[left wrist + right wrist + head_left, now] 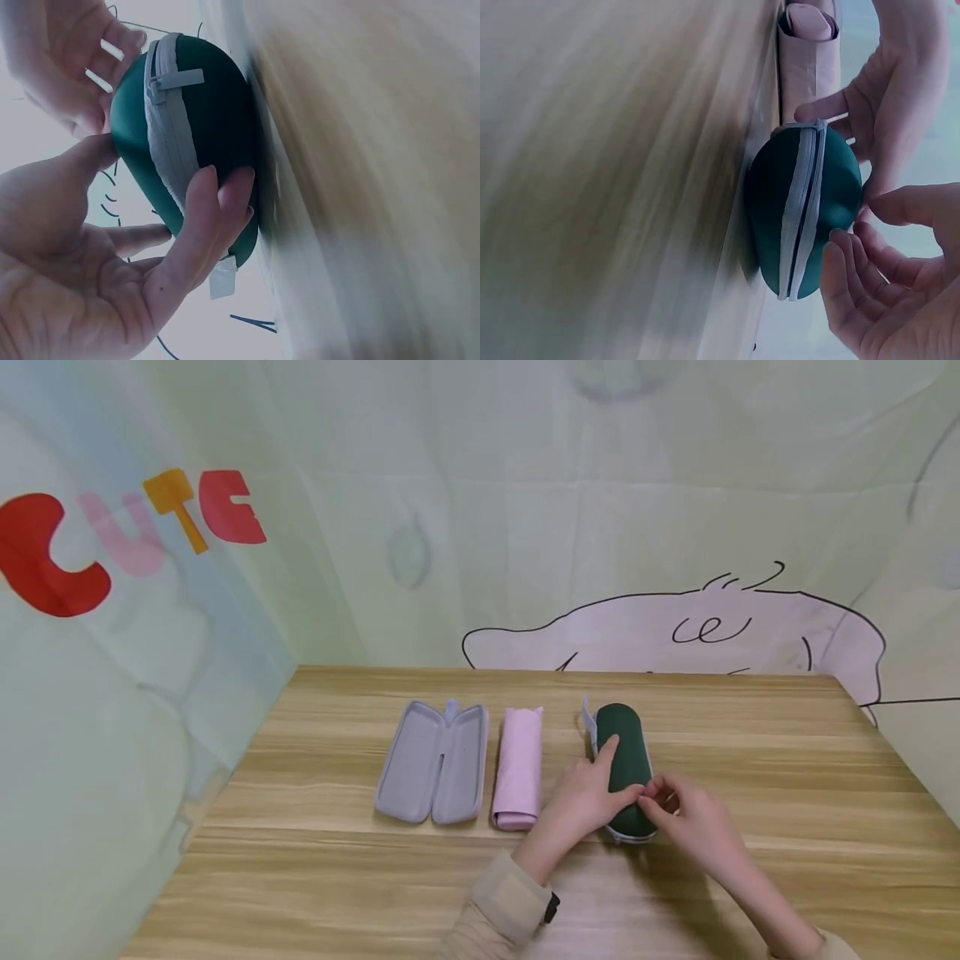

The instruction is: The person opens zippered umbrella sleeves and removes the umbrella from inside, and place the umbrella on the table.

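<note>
A dark green zip case (628,760), long and rounded like a glasses case, lies on the wooden table. My left hand (581,797) holds it from the left, thumb on top and fingers along the side, as the left wrist view also shows. Light grey zip tape (169,131) runs round the case, and its zip pull (180,79) hangs free near one end. At the case's near right edge, my right hand (693,818) touches the green top with bent fingertips (840,240); its thumb is close to the left thumb.
Left of the green case lies a pink rolled bundle (517,768). Farther left, a lavender-grey case (408,768) lies spread open, its two shells side by side. Behind the wooden table (300,877) hangs a printed cloth backdrop (487,527).
</note>
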A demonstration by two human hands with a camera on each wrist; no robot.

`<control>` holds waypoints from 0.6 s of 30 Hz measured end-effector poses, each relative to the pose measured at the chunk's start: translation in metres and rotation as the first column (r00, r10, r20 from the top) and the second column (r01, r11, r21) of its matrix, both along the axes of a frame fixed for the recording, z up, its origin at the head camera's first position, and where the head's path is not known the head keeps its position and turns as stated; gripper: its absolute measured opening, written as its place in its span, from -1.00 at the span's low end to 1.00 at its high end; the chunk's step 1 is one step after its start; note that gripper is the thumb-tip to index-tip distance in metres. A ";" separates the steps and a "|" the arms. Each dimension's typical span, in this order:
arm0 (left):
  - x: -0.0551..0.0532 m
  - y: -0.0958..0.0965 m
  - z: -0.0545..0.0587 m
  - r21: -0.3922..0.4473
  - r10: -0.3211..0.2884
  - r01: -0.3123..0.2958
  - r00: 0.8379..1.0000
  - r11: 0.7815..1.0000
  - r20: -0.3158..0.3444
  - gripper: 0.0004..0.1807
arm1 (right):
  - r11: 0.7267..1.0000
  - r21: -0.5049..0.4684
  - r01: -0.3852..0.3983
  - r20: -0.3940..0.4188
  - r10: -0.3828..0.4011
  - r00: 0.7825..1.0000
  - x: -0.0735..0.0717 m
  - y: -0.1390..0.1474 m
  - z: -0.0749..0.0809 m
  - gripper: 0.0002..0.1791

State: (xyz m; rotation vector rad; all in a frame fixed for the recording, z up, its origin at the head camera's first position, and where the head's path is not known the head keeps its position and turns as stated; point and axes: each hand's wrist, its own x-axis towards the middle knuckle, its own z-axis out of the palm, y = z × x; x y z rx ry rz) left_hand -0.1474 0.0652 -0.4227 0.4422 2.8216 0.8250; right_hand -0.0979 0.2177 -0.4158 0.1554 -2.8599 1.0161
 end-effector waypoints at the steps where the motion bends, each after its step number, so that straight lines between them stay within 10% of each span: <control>1: 0.001 -0.001 0.000 0.006 -0.003 0.003 1.000 1.000 0.001 -0.15 | 1.000 -0.002 0.001 0.010 -0.001 1.000 -0.002 0.000 0.000 -0.90; 18: 0.015 -0.018 0.000 -0.007 -0.096 0.097 0.995 0.995 0.038 -0.12 | 1.000 0.000 0.024 0.022 -0.024 0.999 -0.027 -0.007 -0.003 -0.48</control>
